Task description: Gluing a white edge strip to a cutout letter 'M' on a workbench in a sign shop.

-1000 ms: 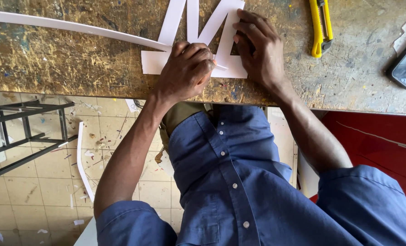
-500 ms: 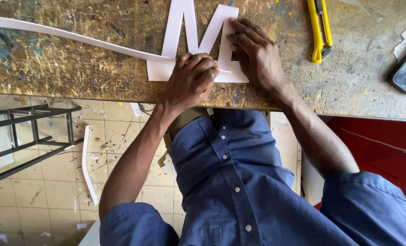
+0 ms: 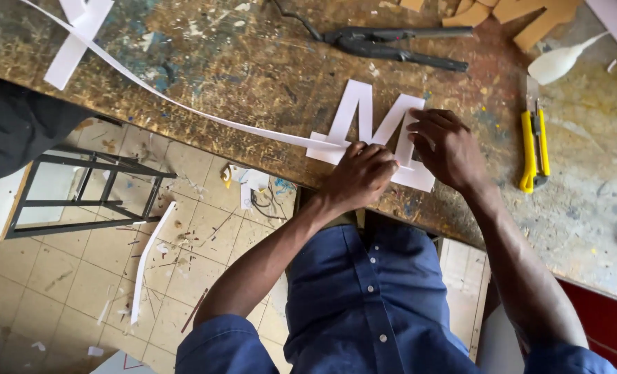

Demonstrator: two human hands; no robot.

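White foam-board letter [image 3: 372, 131] is laid flat at the near edge of the paint-stained workbench [image 3: 218, 62]. It is pressed down by the left hand [image 3: 359, 176], fingers curled, and the right hand [image 3: 448, 149], fingers spread. A long white strip [image 3: 184, 107] extends left. A yellow utility knife [image 3: 534, 142] lies right.

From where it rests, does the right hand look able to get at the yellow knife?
Probably yes: the right hand lies on the white letter, and the bench between it and the yellow knife looks bare.

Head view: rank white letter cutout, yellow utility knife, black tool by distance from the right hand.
1. White letter cutout: under the right hand, touching.
2. Yellow utility knife: to its right on the bench.
3. Black tool: far side of the bench, above the letter.
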